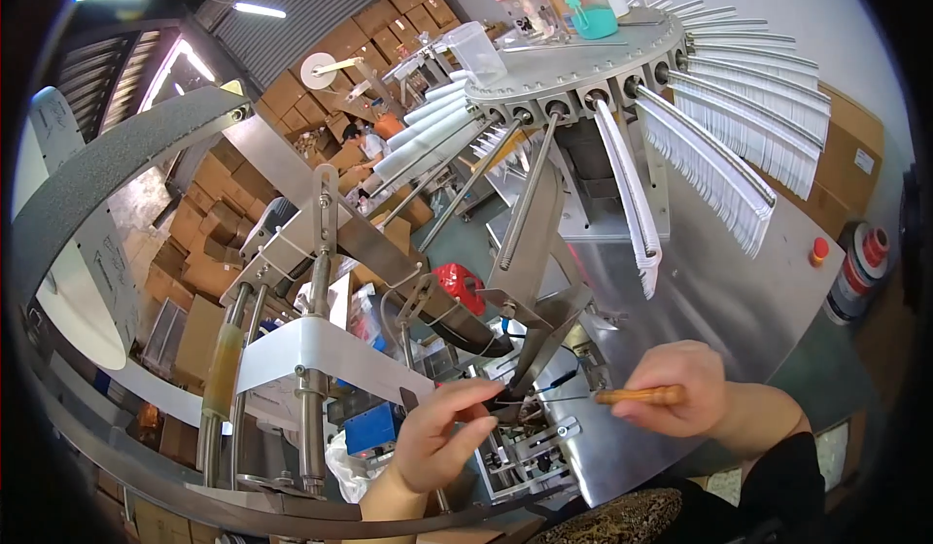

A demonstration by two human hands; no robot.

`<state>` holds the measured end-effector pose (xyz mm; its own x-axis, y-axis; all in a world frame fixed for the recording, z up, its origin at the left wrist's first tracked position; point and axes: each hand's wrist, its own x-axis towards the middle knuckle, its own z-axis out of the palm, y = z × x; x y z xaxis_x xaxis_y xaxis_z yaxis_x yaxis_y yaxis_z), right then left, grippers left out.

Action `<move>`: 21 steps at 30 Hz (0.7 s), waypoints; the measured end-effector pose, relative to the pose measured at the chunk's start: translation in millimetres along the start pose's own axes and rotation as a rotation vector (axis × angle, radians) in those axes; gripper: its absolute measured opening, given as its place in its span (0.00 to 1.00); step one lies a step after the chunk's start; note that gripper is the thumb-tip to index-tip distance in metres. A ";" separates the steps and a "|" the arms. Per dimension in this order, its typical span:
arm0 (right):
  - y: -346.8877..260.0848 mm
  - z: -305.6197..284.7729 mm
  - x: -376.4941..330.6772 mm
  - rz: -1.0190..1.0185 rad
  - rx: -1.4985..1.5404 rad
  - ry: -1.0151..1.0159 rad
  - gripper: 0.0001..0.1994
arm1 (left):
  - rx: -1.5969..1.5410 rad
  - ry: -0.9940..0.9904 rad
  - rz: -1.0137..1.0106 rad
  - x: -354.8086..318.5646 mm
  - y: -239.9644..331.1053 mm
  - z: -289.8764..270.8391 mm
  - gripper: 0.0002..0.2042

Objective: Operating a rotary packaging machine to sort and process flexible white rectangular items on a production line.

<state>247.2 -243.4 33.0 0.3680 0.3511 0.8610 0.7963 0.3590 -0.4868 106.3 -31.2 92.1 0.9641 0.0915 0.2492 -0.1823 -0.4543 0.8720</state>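
Observation:
My right hand (pixel 680 388) is closed round the turned wooden handle (pixel 641 395) of a thin-shafted hand tool that looks like an awl or hook. Its slim metal shaft points left toward my other hand; the very tip is hard to make out. My left hand (pixel 442 437) has thumb and forefinger apart, with nothing visible between them, close to the metal arm (pixel 544 340) of the machine. Below and between both hands lies a mechanism of small metal clamps and rods (pixel 530 456).
Above stands a round metal turntable (pixel 583 82) with spokes, several carrying white strips (pixel 714 170). On it are cups (pixel 588 4) and a clear plastic tub (pixel 476 53). A white web (pixel 321 354) runs over rollers at left. A red button (pixel 819 248) sits at right; cardboard boxes and a person (pixel 369 145) are behind.

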 end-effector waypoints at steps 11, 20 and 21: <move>20.4 59.9 21.0 0.017 -0.012 -0.064 0.15 | 0.408 -0.153 0.235 35.1 1.8 15.6 0.18; 70.5 76.1 -58.2 0.300 -0.123 -0.932 0.16 | 0.857 0.152 0.286 15.1 -38.4 21.1 0.20; 73.6 80.3 -63.7 0.230 -0.159 -1.015 0.17 | 0.882 0.119 0.156 16.4 -45.5 22.9 0.18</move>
<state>243.8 -170.0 -69.5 0.0021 0.9824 0.1867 0.8390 0.0999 -0.5349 134.8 -29.3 46.9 0.9056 0.0407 0.4222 -0.0479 -0.9792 0.1971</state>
